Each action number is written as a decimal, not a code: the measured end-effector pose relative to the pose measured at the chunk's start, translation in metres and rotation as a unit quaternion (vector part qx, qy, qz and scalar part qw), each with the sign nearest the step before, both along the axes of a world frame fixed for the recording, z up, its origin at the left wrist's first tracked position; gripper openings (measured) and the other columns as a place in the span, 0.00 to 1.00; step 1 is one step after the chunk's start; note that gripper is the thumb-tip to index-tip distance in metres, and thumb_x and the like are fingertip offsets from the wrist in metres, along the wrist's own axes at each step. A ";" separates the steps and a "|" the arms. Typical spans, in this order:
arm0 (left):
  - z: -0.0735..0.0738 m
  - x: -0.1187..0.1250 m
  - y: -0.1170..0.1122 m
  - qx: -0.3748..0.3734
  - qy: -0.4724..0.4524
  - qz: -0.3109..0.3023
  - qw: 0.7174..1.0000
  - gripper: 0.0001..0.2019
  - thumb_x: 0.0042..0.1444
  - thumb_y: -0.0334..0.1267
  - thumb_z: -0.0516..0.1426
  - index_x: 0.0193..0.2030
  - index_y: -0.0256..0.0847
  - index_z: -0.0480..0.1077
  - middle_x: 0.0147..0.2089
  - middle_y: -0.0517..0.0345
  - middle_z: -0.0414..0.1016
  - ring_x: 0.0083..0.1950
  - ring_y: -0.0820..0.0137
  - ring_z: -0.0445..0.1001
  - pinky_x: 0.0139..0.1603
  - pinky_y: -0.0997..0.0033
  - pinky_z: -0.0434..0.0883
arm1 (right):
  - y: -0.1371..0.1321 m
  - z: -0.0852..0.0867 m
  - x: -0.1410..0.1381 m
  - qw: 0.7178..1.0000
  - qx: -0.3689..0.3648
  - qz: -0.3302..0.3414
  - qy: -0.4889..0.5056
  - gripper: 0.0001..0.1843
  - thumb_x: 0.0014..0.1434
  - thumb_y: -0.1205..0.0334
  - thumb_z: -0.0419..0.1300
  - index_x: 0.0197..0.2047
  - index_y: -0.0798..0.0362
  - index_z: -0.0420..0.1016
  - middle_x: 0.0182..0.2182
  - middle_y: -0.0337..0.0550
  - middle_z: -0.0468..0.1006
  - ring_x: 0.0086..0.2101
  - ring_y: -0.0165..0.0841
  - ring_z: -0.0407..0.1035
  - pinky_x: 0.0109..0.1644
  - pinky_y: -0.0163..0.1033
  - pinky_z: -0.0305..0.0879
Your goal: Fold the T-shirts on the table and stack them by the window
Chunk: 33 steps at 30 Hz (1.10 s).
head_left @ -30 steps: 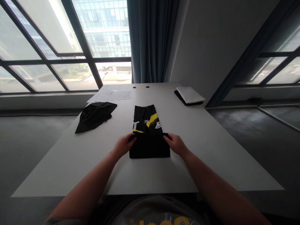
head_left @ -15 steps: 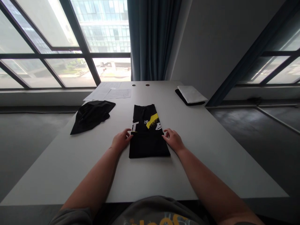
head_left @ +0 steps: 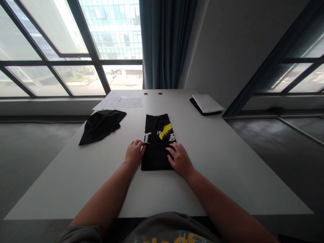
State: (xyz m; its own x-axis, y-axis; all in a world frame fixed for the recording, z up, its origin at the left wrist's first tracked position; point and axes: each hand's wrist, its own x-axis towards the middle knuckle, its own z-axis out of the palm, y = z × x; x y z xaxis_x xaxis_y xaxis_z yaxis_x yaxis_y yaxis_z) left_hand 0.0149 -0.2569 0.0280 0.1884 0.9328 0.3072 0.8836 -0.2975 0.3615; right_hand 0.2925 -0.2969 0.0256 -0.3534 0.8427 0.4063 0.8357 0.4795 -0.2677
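A black T-shirt [head_left: 157, 157] with white lettering and a yellow stripe lies folded into a narrow strip on the white table [head_left: 217, 175]. Its near part is turned back over the printed part. At the left edge of that fold, my left hand [head_left: 135, 152] is closed, thumb and fingers pinching the cloth. My right hand [head_left: 180, 158] lies over the right side of the folded part, fingers spread and resting on the fabric. The right edge of the fold is partly hidden beneath it.
A crumpled black cloth [head_left: 102, 126] lies to the left. Behind it are sheets of paper [head_left: 129, 102]. At the back right, a white folded item [head_left: 207, 103] rests on a black one [head_left: 198, 107]. Windows and a blue curtain [head_left: 165, 44] stand beyond the table.
My right hand has moved left from the T-shirt's right edge onto its folded part, and its fingers have spread. My left hand stays at the left edge.
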 end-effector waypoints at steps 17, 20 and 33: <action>-0.003 0.010 -0.064 -0.042 0.013 -0.198 0.979 0.19 0.58 0.45 0.66 0.56 0.49 0.74 0.61 0.50 0.72 0.63 0.54 0.70 0.64 0.51 0.65 | -0.037 -0.026 0.018 0.993 -0.098 0.061 -0.009 0.30 0.68 0.54 0.59 0.72 0.47 0.65 0.73 0.53 0.59 0.73 0.48 0.49 0.74 0.59 0.53; -0.002 -0.018 -0.075 -0.061 0.012 -0.193 0.979 0.15 0.57 0.43 0.66 0.50 0.48 0.75 0.58 0.50 0.74 0.60 0.55 0.72 0.62 0.52 0.66 | -0.051 -0.022 0.043 0.994 -0.069 0.070 0.054 0.21 0.65 0.60 0.62 0.61 0.48 0.75 0.65 0.53 0.68 0.68 0.48 0.58 0.69 0.58 0.61; -0.002 -0.026 -0.090 -0.043 0.068 -0.177 0.981 0.09 0.69 0.39 0.55 0.45 0.47 0.78 0.48 0.53 0.80 0.51 0.61 0.76 0.56 0.58 0.67 | -0.068 -0.012 0.055 0.997 -0.054 0.048 0.023 0.09 0.70 0.64 0.56 0.43 0.49 0.79 0.43 0.48 0.79 0.48 0.42 0.69 0.55 0.49 0.65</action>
State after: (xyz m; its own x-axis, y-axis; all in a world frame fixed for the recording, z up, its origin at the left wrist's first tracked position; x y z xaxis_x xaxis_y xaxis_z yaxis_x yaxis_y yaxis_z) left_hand -0.0109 -0.3467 0.0261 0.5396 0.8227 0.1789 0.7722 -0.5682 0.2844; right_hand 0.3471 -0.3645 0.0136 -0.4172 0.8460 0.3319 0.7738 0.5223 -0.3585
